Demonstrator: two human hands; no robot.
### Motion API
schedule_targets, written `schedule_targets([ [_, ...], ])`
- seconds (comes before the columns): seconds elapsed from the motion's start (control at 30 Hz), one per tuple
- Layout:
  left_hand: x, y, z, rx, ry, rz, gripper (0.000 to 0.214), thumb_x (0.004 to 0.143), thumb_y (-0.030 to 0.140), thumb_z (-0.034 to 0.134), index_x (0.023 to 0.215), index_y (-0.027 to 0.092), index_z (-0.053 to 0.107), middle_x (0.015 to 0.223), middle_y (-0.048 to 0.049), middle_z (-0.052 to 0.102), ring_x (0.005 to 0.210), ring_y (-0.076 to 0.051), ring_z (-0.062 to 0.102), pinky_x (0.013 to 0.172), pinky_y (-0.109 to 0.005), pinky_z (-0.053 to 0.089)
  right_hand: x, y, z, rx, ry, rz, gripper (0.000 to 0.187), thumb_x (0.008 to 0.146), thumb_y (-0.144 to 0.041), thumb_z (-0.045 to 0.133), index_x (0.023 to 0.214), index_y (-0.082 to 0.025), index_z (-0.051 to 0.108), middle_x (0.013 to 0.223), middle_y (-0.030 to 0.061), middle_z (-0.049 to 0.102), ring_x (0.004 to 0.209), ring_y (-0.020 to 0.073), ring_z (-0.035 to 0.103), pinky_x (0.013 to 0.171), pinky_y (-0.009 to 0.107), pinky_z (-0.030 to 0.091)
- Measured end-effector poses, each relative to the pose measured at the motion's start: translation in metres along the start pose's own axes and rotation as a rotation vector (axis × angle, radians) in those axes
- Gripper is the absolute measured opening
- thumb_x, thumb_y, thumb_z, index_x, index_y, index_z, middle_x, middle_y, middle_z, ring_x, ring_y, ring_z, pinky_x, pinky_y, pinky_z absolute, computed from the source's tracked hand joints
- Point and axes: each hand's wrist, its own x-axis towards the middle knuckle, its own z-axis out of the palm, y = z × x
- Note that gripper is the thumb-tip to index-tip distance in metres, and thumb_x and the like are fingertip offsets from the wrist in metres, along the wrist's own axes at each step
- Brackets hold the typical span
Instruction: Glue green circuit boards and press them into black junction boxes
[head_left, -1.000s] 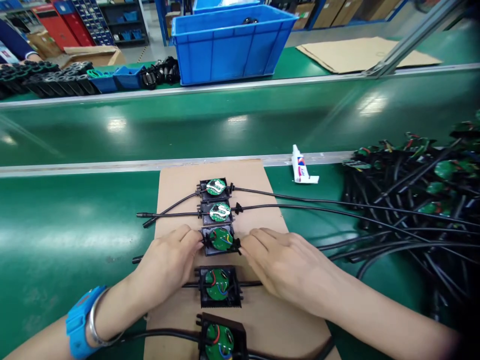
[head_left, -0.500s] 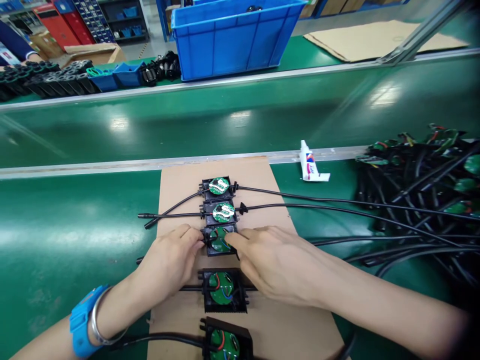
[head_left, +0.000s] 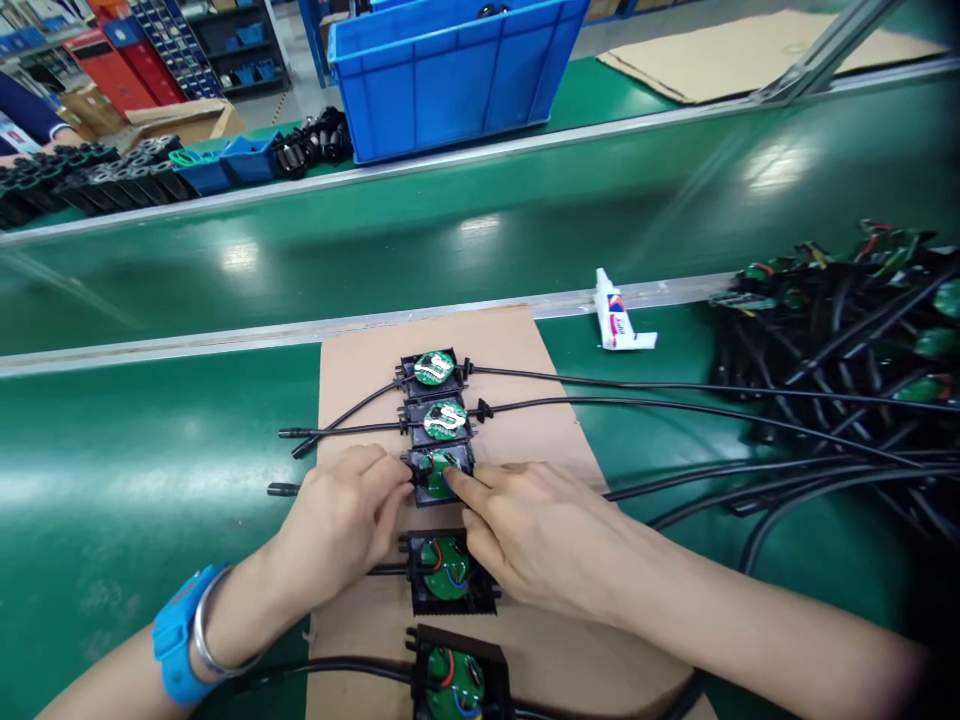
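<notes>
Several small black housings with round green circuit boards lie in a column on a brown cardboard sheet, each with black cables running out sideways. My left hand grips the left side of the third housing, fingers curled against it. My right hand rests beside it with a fingertip pressing on that housing's green board. The two housings above, the first housing and the second housing, carry white paste on their boards. A fourth housing and a fifth housing lie nearer me.
A white tube lies by the metal rail. A tangled heap of black cables with green boards fills the right. Beyond the conveyor belt stand a blue crate, black parts and flat cardboard.
My right hand has slid left from the housing's right edge, and its fingertip now lies on the green board. My left hand has stayed on the housing's left side.
</notes>
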Motion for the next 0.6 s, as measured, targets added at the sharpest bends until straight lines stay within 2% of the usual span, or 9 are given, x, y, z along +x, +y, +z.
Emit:
schedule_targets([
  [0.13,-0.013,0.000,0.010,0.088,0.139,0.182,0.014,0.089,0.004,0.049,0.089,0.014,0.059,0.078,-0.0051,0.063,0.069,-0.015,0.056,0.061,-0.027,0.050,0.000,0.000,0.001,0.033,0.016,-0.007,0.027,0.083,-0.021,0.048,0.100,-0.012,0.067,0.071,0.0058,0.067,0.060,0.0176,0.061,0.053,0.030,0.034],
  [0.23,-0.018,-0.007,0.016,0.061,0.177,0.221,0.016,0.087,0.000,0.051,0.094,0.013,0.058,0.085,-0.0067,0.064,0.077,-0.015,0.057,0.070,-0.027,0.052,0.000,0.000,0.002,0.035,0.031,-0.021,0.026,0.084,-0.019,0.048,0.100,-0.011,0.067,0.070,0.0066,0.067,0.060,0.0188,0.062,0.053,0.030,0.036],
  [0.33,-0.017,-0.012,0.018,0.023,0.131,0.181,0.017,0.089,0.002,0.048,0.094,0.015,0.058,0.088,-0.0060,0.064,0.080,-0.014,0.058,0.072,-0.027,0.053,0.000,0.001,0.001,0.049,0.026,-0.028,0.026,0.083,-0.019,0.048,0.098,-0.010,0.067,0.069,0.0075,0.067,0.060,0.0195,0.062,0.053,0.030,0.037],
  [0.4,-0.013,-0.011,0.018,0.082,0.074,0.189,0.020,0.091,0.002,0.042,0.095,0.015,0.058,0.090,-0.0071,0.065,0.080,-0.015,0.057,0.071,-0.029,0.053,0.000,0.002,0.000,0.069,0.017,-0.025,0.024,0.082,-0.018,0.048,0.095,-0.010,0.067,0.070,0.0082,0.067,0.060,0.0193,0.062,0.053,0.030,0.037],
  [0.5,-0.007,-0.002,0.014,0.284,-0.080,0.226,0.025,0.090,0.002,0.035,0.087,0.013,0.057,0.084,-0.0085,0.062,0.074,-0.019,0.054,0.067,-0.034,0.053,0.002,0.001,-0.004,0.087,-0.026,-0.016,0.022,0.082,-0.018,0.047,0.091,-0.012,0.066,0.069,0.0083,0.067,0.059,0.0195,0.061,0.052,0.030,0.034],
  [0.6,-0.002,0.007,0.008,0.397,-0.223,0.223,0.026,0.087,0.002,0.036,0.072,0.016,0.053,0.073,-0.0064,0.057,0.067,-0.020,0.049,0.059,-0.035,0.051,0.004,-0.002,-0.007,0.094,-0.086,0.012,0.021,0.082,-0.018,0.045,0.089,-0.013,0.065,0.070,0.0080,0.067,0.059,0.0207,0.060,0.051,0.031,0.032],
])
